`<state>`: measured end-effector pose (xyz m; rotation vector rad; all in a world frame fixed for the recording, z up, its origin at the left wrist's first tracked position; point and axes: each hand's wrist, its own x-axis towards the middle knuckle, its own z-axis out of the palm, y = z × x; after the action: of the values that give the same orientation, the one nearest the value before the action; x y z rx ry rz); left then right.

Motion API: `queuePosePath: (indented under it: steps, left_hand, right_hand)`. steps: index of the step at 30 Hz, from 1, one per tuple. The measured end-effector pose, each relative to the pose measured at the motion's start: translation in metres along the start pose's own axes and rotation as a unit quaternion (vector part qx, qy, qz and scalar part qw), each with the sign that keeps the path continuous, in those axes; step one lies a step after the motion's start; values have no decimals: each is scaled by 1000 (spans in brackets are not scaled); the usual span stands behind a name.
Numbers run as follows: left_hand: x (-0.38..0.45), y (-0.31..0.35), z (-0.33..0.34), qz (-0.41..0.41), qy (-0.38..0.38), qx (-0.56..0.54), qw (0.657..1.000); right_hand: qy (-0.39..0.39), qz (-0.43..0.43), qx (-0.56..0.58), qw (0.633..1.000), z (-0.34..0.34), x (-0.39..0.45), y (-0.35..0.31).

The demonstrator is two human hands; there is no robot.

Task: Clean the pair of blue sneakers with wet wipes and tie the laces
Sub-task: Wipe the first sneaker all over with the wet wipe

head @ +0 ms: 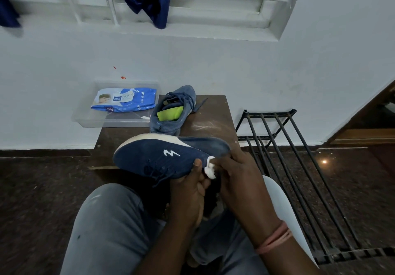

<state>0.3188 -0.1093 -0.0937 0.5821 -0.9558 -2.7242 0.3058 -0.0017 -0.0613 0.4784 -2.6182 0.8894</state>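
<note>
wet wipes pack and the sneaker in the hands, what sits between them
In the head view, the second blue sneaker stands on the brown table, between the blue wet wipes pack and the held blue sneaker.

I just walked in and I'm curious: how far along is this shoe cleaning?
Nothing looks finished. In hand: the left hand grips one blue sneaker on its side while the right hand presses a wadded white wipe at its collar. Left: the second sneaker waits on the small table, laces loose, beside the wipes pack; the held shoe's laces also dangle.

wet wipes pack [125, 100] printed "mee mee", "mee" along its edge
</note>
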Motion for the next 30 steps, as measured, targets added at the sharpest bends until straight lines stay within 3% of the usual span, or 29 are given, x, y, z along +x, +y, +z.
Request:
queuePosePath:
  steps: [7,12,17,23,28,30]
  left_hand:
    - [-5,-4,-2,47,-48,84,994]
    - [9,12,-10,40,6,67,997]
    - [10,10,-13,73,-47,170,982]
    - [9,14,-18,89,-50,189,977]
    - [14,20,-13,72,-36,198,977]
    - [12,19,-11,75,-37,202,976]
  right_hand:
    - [33,-35,-11,999,2,17,-6]
    - [6,-36,15,999,3,1,0]
    - [58,-53,5,997,1,9,-9]
    - [23,-57,11,998,6,9,-12]
    - [14,-9,24,1000,-6,7,-3]
    - [47,42,126,990,-13,10,-4]
